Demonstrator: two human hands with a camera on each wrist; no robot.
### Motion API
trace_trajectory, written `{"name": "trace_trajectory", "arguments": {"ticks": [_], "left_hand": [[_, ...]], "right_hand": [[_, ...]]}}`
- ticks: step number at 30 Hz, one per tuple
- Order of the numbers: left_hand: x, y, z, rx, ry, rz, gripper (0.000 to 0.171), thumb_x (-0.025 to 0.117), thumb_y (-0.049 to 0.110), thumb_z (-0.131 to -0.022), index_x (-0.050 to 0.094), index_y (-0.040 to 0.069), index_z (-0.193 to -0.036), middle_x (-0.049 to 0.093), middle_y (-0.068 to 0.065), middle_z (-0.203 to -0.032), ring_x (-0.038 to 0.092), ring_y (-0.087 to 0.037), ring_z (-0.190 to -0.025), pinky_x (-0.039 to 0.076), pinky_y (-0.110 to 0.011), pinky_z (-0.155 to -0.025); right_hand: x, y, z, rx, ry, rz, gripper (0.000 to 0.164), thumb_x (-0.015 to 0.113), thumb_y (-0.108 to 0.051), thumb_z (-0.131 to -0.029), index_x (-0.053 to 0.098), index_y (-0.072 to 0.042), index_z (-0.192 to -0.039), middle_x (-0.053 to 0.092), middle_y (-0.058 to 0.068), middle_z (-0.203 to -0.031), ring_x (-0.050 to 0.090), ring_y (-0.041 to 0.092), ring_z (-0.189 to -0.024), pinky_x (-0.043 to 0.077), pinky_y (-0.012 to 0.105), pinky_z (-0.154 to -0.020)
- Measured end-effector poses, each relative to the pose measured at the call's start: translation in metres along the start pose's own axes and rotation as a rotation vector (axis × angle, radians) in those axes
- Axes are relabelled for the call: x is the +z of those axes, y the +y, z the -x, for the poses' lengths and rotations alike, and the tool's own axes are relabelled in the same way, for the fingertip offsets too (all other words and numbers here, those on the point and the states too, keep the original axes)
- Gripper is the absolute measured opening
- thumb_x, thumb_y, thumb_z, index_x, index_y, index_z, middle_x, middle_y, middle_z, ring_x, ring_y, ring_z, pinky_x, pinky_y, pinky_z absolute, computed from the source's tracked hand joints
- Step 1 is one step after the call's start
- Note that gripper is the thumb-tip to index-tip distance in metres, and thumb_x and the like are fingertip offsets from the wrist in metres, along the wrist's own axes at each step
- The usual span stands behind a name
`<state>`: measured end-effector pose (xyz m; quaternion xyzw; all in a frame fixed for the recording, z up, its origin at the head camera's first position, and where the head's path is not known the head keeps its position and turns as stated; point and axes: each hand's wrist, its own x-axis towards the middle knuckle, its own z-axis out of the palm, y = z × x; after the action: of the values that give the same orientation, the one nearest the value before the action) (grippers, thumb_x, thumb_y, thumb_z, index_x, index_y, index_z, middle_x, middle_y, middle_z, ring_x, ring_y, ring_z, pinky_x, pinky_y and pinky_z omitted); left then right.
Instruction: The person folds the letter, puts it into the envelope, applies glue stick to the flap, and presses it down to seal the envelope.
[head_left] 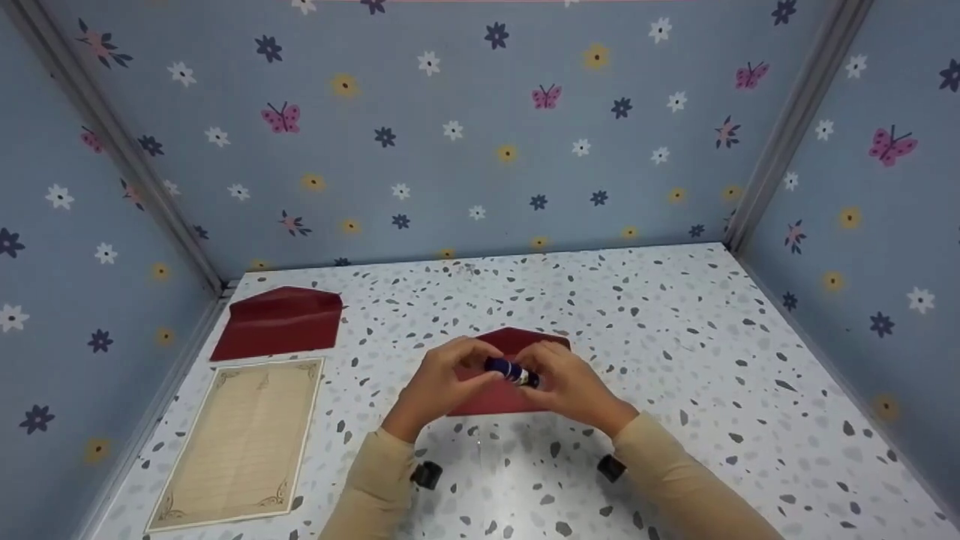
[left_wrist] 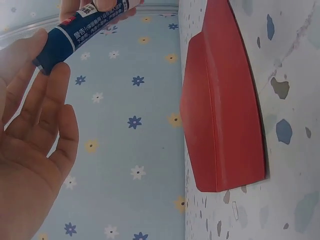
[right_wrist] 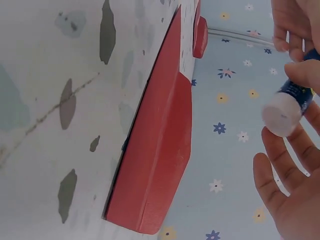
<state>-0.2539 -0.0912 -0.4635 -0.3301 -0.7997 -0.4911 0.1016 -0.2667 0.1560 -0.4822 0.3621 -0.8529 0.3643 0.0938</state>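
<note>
Between both hands is a dark blue glue stick (head_left: 512,371), held above a red envelope (head_left: 491,399) whose flap is raised. My left hand (head_left: 444,381) pinches one blue end with thumb and fingers. At the opposite end, my right hand (head_left: 576,386) grips the tube. The left wrist view shows white printing on the glue stick (left_wrist: 82,32). In the right wrist view the glue stick (right_wrist: 281,116) has its white end facing the camera. Part of the envelope is hidden behind the hands in the head view.
A second red envelope (head_left: 281,328) lies at the table's back left with its flap up. In front of it lies a beige letter sheet (head_left: 238,442) with ornate corners. Flower-patterned walls (head_left: 465,112) enclose the speckled table (head_left: 675,322) at the back and sides.
</note>
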Motion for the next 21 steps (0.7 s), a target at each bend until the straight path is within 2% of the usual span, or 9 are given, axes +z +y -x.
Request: {"name": "trace_trajectory", "arguments": {"ticks": [5,10,16,21], "left_hand": [[0.002,0.003,-0.002,0.018,-0.006,-0.008,0.035,0.074,0.023,-0.093,0.066,0.015,-0.126,0.065,0.006,-0.115,0.065,-0.012,-0.094,0.056,-0.038,-0.082],[0.0,-0.002,-0.001,0.043,-0.017,-0.04,0.042,0.074,0.017,-0.093,0.061,0.013,-0.134,0.063,-0.002,-0.122,0.064,-0.023,-0.104,0.054,-0.045,-0.086],[-0.007,-0.01,0.004,0.02,-0.055,-0.085,0.033,0.073,0.02,-0.094,0.066,0.008,-0.124,0.065,-0.001,-0.118,0.063,-0.019,-0.105,0.053,-0.037,-0.089],[-0.015,-0.013,0.013,-0.025,-0.088,-0.105,0.03,0.073,0.02,-0.094,0.067,0.009,-0.122,0.065,0.004,-0.113,0.063,-0.015,-0.097,0.053,-0.031,-0.082]], "right_hand": [[0.002,0.001,-0.003,0.006,-0.028,-0.012,0.03,0.075,-0.013,-0.088,0.062,-0.014,-0.116,0.061,-0.005,-0.103,0.058,0.01,-0.093,0.053,0.031,-0.08],[-0.004,0.01,-0.001,0.057,-0.027,-0.058,0.031,0.077,-0.011,-0.088,0.062,-0.012,-0.115,0.062,-0.005,-0.101,0.059,0.011,-0.09,0.054,0.034,-0.078],[-0.018,0.034,0.01,0.187,0.007,-0.188,0.035,0.076,-0.016,-0.09,0.06,-0.013,-0.121,0.066,-0.003,-0.102,0.062,0.016,-0.088,0.055,0.038,-0.076],[-0.032,0.057,0.022,0.284,0.07,-0.241,0.036,0.077,-0.02,-0.091,0.059,-0.014,-0.122,0.068,0.002,-0.105,0.065,0.02,-0.09,0.054,0.041,-0.08]]}}
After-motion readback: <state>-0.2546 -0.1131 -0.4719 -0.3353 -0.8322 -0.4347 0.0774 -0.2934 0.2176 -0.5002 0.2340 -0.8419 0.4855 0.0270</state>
